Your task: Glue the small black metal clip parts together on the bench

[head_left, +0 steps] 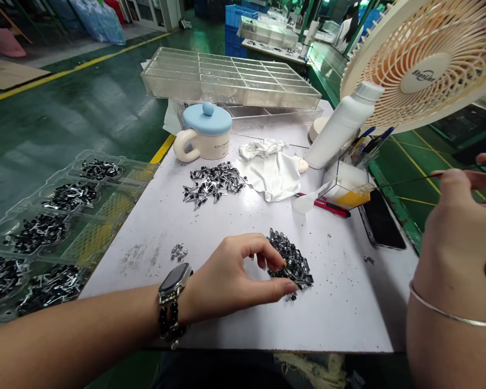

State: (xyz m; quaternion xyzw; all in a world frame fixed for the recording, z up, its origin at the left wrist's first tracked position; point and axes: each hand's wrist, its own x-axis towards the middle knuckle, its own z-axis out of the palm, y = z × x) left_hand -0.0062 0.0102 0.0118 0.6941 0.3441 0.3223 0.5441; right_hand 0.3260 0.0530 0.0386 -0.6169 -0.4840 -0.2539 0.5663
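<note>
My left hand (243, 270) reaches over the near pile of small black and silver metal parts (289, 259). Its thumb and fingers are curved and apart at the pile's edge, with no part clearly gripped. On the right, my right hand (461, 216) is raised at the picture's edge, fingers closed on a thin dark pointed tool (409, 181) that points left; its kind is unclear. Farther back lies a second pile of similar parts (216, 182). A small cluster of silvery pieces (179, 252) rests left of my left hand.
A clear compartment tray (117, 216) with more parts stands left of the white table (235, 329). Behind are a lidded mug (208, 132), white cloth (273, 173), white bottle (344, 127), pen holder (346, 183), phone (383, 219), red-handled tool (332, 208), stacked trays (235, 81) and fan (425, 70).
</note>
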